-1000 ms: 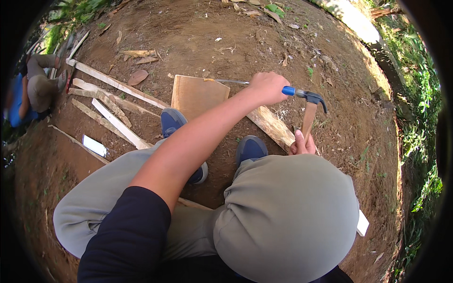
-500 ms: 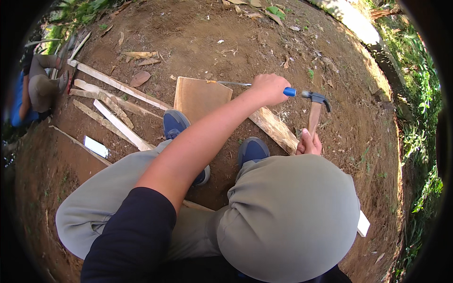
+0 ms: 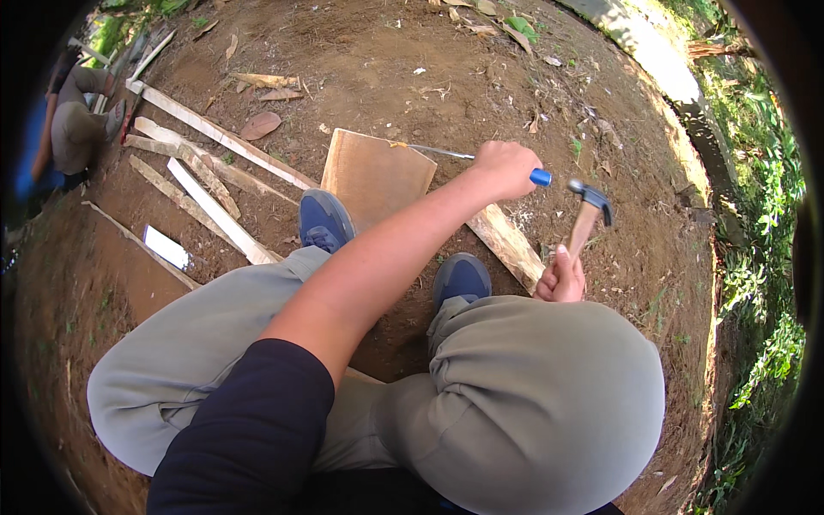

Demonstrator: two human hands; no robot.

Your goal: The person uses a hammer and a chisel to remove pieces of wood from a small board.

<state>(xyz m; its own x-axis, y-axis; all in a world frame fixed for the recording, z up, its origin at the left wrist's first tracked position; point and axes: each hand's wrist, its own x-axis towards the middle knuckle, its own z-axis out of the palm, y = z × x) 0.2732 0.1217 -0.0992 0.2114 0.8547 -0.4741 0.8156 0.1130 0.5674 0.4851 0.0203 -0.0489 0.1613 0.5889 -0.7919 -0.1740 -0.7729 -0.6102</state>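
Note:
My left hand is closed round a blue-handled tool; whether it is a chisel or a screwdriver I cannot tell. Its thin metal shaft points left, with the tip at the far edge of a broad brown board, beside a small orange-brown bit. My right hand grips a claw hammer by its wooden handle. The hammer's face is level with the blue handle's end, a small gap apart. My right knee hides the right forearm.
A rough plank lies between my right shoe and the hammer. Several wood strips lie on the soil to the left, near a white piece. Another person crouches at far left. Greenery borders the right side.
The hammer head has drawn slightly away from the blue handle's end and tilted a little. Both hands keep their grips. The whole view has shifted slightly.

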